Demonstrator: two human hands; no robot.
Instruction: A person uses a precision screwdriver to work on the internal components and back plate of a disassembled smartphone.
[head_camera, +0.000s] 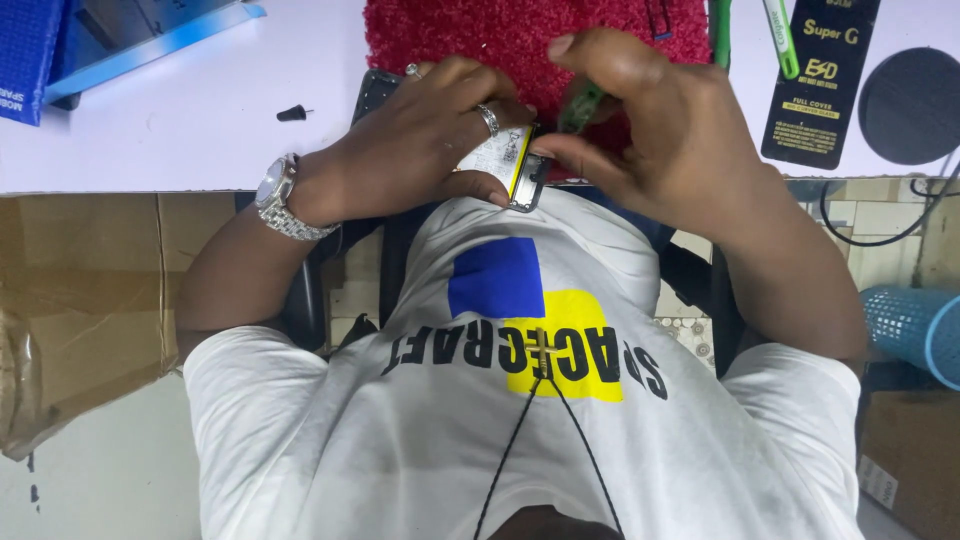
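Both hands work close together over the near edge of the white tabletop (180, 120), right above the person's chest. Left hand (420, 140) (rings on the fingers, metal watch (280, 198) on the wrist) is closed round an opened phone (510, 165); its white battery w/ a yellow edge shows between thumb and fingers. A dark corner of the phone sticks out past the knuckles at top left. Right hand (650, 130) pinches a thin green-handled tool (582, 105), tip angled down toward the phone's lower end; fingers curl over it, so the exact contact spot is hidden.

Under and behind the hands lies a red fuzzy mat (470, 35), mostly covered by them. To the right: two green pens or tools (780, 35) by the mat's edge, a black flat package (820, 85), then a dark round pad (912, 105) w/ a black cable (880, 235) looping off the tabletop edge. Left side: a small black bit (292, 113) lying loose, and a blue tray or box (100, 40) at the far corner. Below the tabletop, a brown cardboard box (70, 310) on the left and a light-blue mesh basket (915, 330) on the right.
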